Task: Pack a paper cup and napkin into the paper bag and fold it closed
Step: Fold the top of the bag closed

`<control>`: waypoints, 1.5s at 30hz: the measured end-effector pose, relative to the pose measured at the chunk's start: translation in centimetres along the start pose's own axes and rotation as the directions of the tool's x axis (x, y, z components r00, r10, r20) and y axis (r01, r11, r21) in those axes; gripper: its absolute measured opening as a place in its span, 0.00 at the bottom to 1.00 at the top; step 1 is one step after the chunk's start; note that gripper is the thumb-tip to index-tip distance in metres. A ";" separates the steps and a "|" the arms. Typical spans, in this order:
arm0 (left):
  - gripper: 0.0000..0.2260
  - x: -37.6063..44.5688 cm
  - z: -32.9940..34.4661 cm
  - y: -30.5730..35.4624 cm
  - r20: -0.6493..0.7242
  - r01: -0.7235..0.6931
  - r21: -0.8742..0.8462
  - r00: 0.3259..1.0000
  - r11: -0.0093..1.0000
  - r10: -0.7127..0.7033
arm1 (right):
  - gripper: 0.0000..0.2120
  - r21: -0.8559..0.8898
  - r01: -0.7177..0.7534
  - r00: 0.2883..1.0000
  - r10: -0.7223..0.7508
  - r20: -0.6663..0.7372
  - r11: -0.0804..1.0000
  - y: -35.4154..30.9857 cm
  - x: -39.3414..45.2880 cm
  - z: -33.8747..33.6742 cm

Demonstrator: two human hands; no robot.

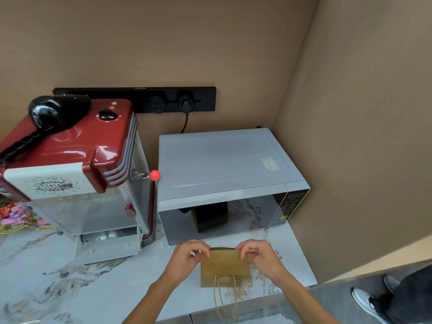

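Far left beyond our hands: red popcorn machine [77,174] on the marble counter [70,288]. Left hand [187,258] pinches the paper bag [224,267] at its top-left corner. Bag stands between both hands, top flap folded toward us, twine handles [225,300] hanging. Right hand [261,256] pinches the top-right corner. Microwave [224,169] just behind. Cup, napkin not visible.
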State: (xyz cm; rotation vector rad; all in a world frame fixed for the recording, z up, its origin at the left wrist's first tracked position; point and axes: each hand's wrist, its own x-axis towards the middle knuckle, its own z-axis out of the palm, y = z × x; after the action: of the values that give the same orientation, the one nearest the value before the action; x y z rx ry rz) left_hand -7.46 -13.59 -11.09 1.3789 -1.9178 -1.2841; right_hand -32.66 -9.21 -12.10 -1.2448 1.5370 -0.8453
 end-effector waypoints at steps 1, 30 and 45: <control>0.21 0.0 -0.1 0.0 0.029 0.001 0.020 1.000 1.000 -0.002 | 0.29 -0.014 -0.003 1.000 0.003 0.007 1.000 0.1 -0.1 0.0; 0.11 0.9 2.5 -0.1 0.077 -0.027 0.652 0.997 0.758 -0.031 | 0.11 -0.781 0.230 0.947 0.053 0.318 0.581 -2.6 1.2 2.3; 0.10 0.5 2.5 -1.0 0.005 0.068 0.214 0.997 0.975 -0.071 | 0.12 -0.728 0.198 0.964 0.005 0.267 0.656 -2.1 0.9 1.1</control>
State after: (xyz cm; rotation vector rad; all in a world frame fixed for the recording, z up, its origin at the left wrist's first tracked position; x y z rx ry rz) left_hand -9.06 -13.05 -13.21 1.5584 -2.0829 -1.1472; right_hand -30.99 -10.50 -10.72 -1.9615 1.6715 -0.0425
